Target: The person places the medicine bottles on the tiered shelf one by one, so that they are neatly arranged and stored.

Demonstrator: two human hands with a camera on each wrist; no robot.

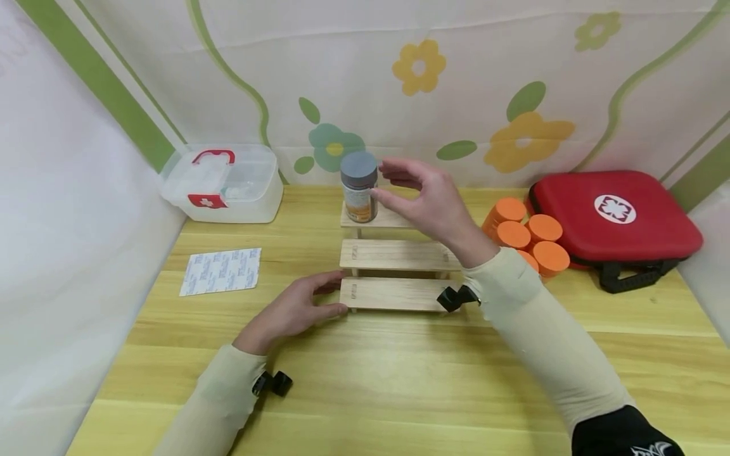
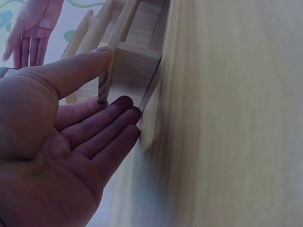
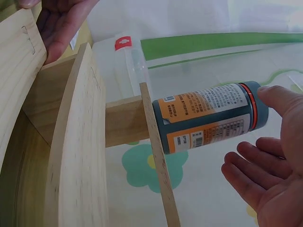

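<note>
A supplement bottle (image 1: 359, 190) with a grey lid and an orange-and-white label stands upright at the left end of the top step of a wooden three-step rack (image 1: 399, 255). Beside it, my right hand (image 1: 430, 199) has its fingers spread and loosely bent. In the right wrist view, its thumb (image 3: 277, 98) is right at the lid, while the other fingers are apart from the bottle (image 3: 208, 116). My left hand (image 1: 296, 306) holds the left end of the lowest step, thumb at the front edge and fingers behind, as the left wrist view also shows.
Several orange-lidded containers (image 1: 550, 256) cluster right of the rack, beside a red first-aid case (image 1: 621, 215). A clear plastic first-aid box (image 1: 245, 202) stands at the back left. In front of it lies a printed white sheet (image 1: 222, 271). A flowered curtain (image 1: 353, 76) hangs behind the table.
</note>
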